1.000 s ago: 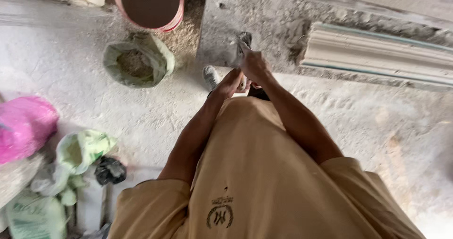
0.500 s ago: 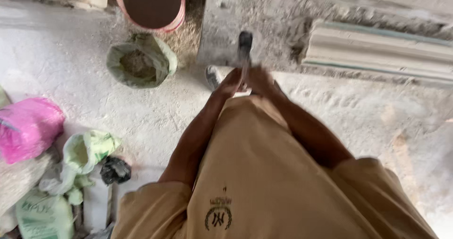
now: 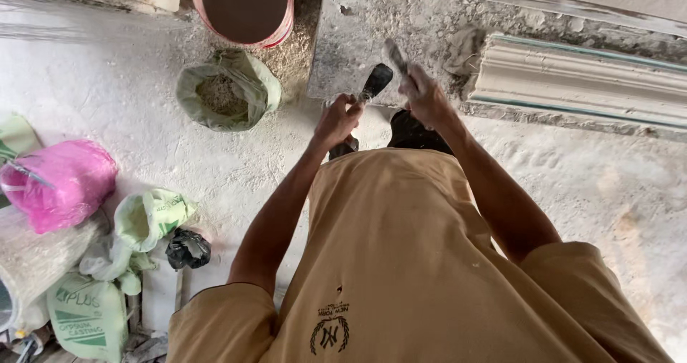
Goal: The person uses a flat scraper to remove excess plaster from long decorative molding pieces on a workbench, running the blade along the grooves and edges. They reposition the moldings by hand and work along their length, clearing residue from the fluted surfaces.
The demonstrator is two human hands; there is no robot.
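Note:
I look straight down my tan shirt at a dusty white floor. My left hand (image 3: 338, 118) grips the handle of a dark-bladed scraper (image 3: 375, 82), its blade pointing up and away. My right hand (image 3: 424, 94) is closed around a second, plaster-caked tool (image 3: 395, 55) that is blurred. The two hands are apart, in front of my chest, above the edge of a grey plaster slab (image 3: 343, 41).
An open green sack of grey powder (image 3: 223, 91) sits left of the slab, with a red-rimmed bucket (image 3: 243, 8) behind it. White moulded cornice lengths (image 3: 580, 76) lie at right. A pink bag (image 3: 61, 180), green bags (image 3: 147, 216) and a black bag (image 3: 187, 248) crowd the left.
My hands were pressed together around the tools; they have since separated, the left holding the dark scraper and the right swinging out with the other tool.

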